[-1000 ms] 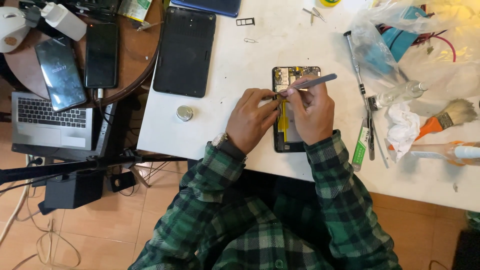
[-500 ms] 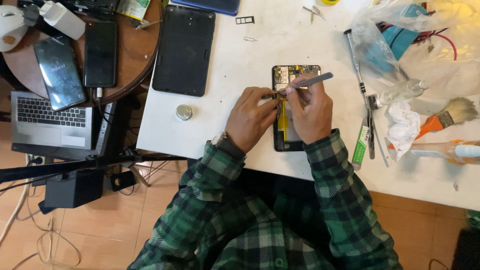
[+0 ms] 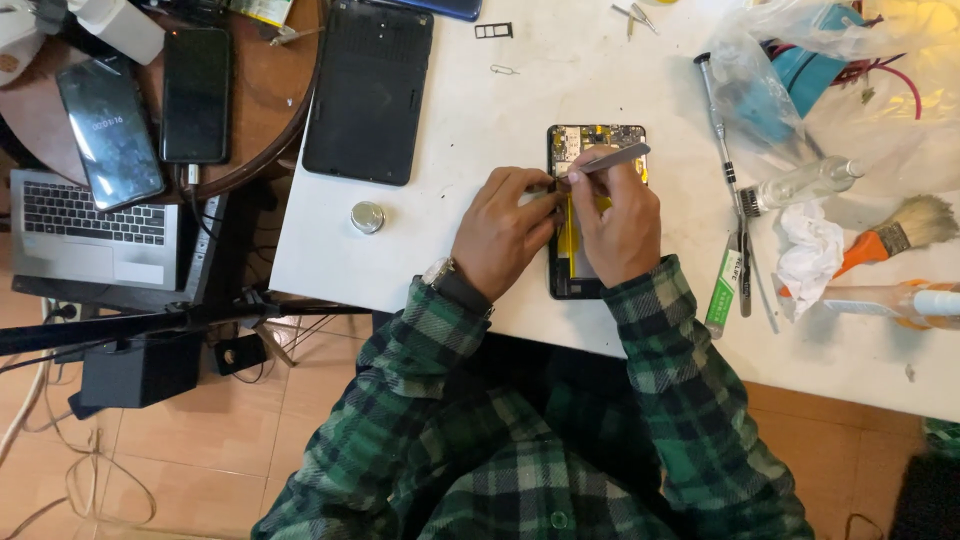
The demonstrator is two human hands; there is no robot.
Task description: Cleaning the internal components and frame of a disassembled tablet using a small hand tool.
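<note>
Nearest, the plaid sleeves [image 3: 520,440] cross the table's [image 3: 480,270] near edge at 6 o'clock. Just past it, the left hand [image 3: 505,232] rests on the white top, fingers curled together and pinching at the left edge of the opened phone [image 3: 590,215]. The right hand [image 3: 615,222] lies over the phone's middle, fingers pressed together around tweezers [image 3: 605,158] that slant toward 2 o'clock. The phone lies lengthwise, its foot close to the near edge.

At 9 o'clock a small round tin [image 3: 367,216] sits alone with bare room around it. At 3 o'clock, screwdrivers [image 3: 735,200], a crumpled tissue [image 3: 808,255], a brush [image 3: 895,232] and a bottle [image 3: 805,182] crowd the top. At 11 o'clock lies a dark tablet [image 3: 368,92]; at 1 o'clock, plastic bags [image 3: 830,70].
</note>
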